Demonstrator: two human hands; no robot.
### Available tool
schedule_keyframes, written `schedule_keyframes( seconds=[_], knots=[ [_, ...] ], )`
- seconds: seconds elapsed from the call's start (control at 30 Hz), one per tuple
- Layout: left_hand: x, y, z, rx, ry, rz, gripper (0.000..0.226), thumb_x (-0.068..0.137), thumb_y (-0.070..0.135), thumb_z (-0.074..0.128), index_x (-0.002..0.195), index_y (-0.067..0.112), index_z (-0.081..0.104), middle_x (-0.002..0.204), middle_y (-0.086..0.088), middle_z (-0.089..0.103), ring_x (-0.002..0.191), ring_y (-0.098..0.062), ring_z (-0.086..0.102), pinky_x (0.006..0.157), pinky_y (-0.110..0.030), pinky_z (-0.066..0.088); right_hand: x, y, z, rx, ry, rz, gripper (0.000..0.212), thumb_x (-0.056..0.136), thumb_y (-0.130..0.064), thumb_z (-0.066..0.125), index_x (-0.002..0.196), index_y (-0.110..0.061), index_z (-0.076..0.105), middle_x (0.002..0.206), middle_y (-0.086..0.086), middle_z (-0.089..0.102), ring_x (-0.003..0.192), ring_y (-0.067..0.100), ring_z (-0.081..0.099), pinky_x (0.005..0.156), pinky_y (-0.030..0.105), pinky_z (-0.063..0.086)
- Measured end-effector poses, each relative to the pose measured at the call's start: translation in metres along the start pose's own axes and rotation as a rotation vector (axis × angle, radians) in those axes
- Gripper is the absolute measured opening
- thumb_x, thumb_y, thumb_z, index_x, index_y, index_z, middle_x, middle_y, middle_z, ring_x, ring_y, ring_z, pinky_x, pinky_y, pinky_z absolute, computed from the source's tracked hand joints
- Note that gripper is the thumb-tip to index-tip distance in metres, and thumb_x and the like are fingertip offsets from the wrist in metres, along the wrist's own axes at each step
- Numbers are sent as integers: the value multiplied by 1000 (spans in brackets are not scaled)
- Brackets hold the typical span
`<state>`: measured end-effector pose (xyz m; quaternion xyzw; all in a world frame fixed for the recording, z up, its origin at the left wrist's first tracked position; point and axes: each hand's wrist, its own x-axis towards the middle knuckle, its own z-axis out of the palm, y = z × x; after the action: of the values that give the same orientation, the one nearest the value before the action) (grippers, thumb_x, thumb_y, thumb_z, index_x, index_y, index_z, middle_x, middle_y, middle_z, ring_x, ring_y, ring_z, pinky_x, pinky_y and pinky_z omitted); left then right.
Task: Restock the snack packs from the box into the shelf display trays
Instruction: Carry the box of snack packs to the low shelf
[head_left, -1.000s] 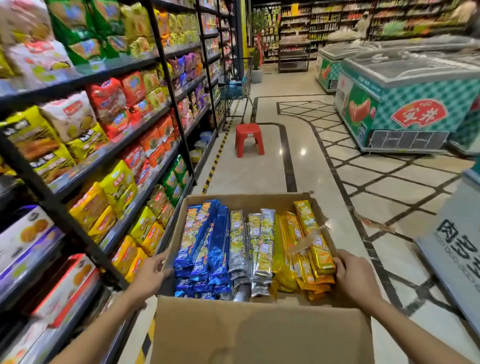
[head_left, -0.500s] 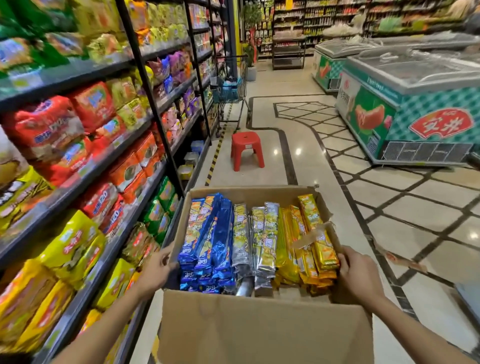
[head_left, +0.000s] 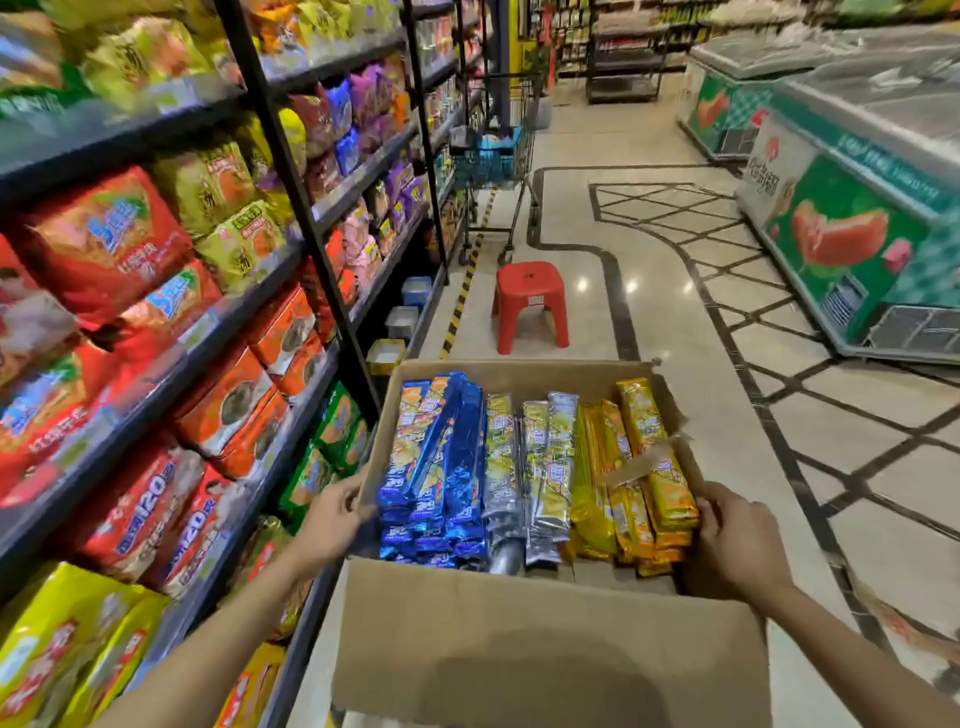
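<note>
In the near foreground, box (head_left: 545, 654): open cardboard, carried between both grips, close beside the shelf.
Left grip (head_left: 332, 519): closed around the box's left wall.
Right grip (head_left: 737, 543): fingers curled over the box's right wall.
Snack packs (head_left: 535, 467): inside the box in lengthwise rows, blue at left, silver in the middle, yellow at right.
Shelf (head_left: 289, 171): along the left, tiers packed with bagged snacks.
Red stool (head_left: 530, 304): on the floor past the box.
Trolley (head_left: 493, 161): beyond the stool, against the shelf.
Freezers (head_left: 857, 249): far right.
</note>
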<state>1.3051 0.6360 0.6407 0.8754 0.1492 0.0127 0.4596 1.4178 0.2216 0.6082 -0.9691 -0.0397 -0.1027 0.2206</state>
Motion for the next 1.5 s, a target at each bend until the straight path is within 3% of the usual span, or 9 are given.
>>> schedule_keyframes(
  seconds=[0.23, 0.43, 0.67, 0.9, 1.03, 1.13, 1.27, 1.4, 1.5],
  knots=[
    [169, -50, -40, -1, -61, 36, 28, 81, 13, 60, 109, 16, 58, 91, 5, 56, 82, -7, 42, 66, -6, 34, 120, -52, 94, -24, -8, -17, 27, 90, -18, 41, 79, -9, 63, 65, 20, 66, 63, 41, 60, 52, 36, 37],
    [308, -98, -73, 62, -130, -5, 22, 81, 15, 58, 100, 5, 63, 47, 12, 41, 49, -1, 32, 52, -20, 21, 204, -101, 159, -28, -9, 25, 38, 83, -28, 34, 86, -9, 66, 65, 21, 67, 63, 42, 61, 54, 34, 35],
    [439, -134, -74, -10, -184, -52, 40, 82, 3, 61, 110, 31, 56, 92, -3, 47, 83, -15, 37, 62, -24, 28, 299, -130, 222, -41, -56, 91, 38, 81, -27, 33, 88, -7, 65, 68, 23, 66, 66, 42, 62, 58, 31, 31],
    [569, -179, -42, -94, -226, -107, 47, 75, 15, 56, 112, 44, 60, 83, 25, 60, 78, 4, 49, 71, -24, 38, 418, -119, 328, -74, -135, 107, 49, 83, -33, 31, 104, -5, 66, 69, 25, 66, 65, 43, 63, 56, 40, 44],
    [649, -227, -15, 19, -198, -96, 60, 78, 15, 54, 119, 59, 49, 82, 7, 48, 70, -5, 41, 65, -23, 34, 469, -106, 410, -112, -149, 126, 47, 85, -33, 33, 107, -6, 65, 67, 28, 65, 61, 44, 63, 57, 44, 49],
    [697, -271, 10, 30, -198, -109, 59, 85, 18, 57, 137, 43, 42, 82, 2, 43, 72, -2, 35, 58, -14, 26, 498, -93, 470, -81, -169, 123, 28, 94, -18, 44, 106, -3, 64, 63, 27, 63, 58, 42, 61, 54, 36, 39],
    [750, -354, 48, 62, -203, -71, 55, 72, 40, 49, 117, 70, 42, 97, 7, 50, 86, -6, 41, 73, -21, 38, 520, -72, 572, -109, -166, 66, 37, 86, -26, 37, 96, -2, 63, 67, 28, 63, 59, 44, 60, 55, 33, 34],
    [783, -453, 95, -12, -212, -104, 46, 79, 17, 53, 115, 46, 57, 97, 3, 53, 88, -13, 44, 76, -35, 42, 519, -49, 679, -90, -177, 61, 32, 84, -18, 40, 95, 1, 63, 70, 33, 62, 60, 47, 59, 59, 36, 36],
    [794, -512, 129, -28, -196, -109, 35, 80, 10, 53, 111, 24, 60, 91, 1, 58, 83, -10, 47, 71, -24, 43, 508, -28, 746, -86, -205, 60, 35, 85, -17, 40, 106, 0, 63, 78, 32, 65, 68, 48, 62, 67, 44, 44]
  ],
)
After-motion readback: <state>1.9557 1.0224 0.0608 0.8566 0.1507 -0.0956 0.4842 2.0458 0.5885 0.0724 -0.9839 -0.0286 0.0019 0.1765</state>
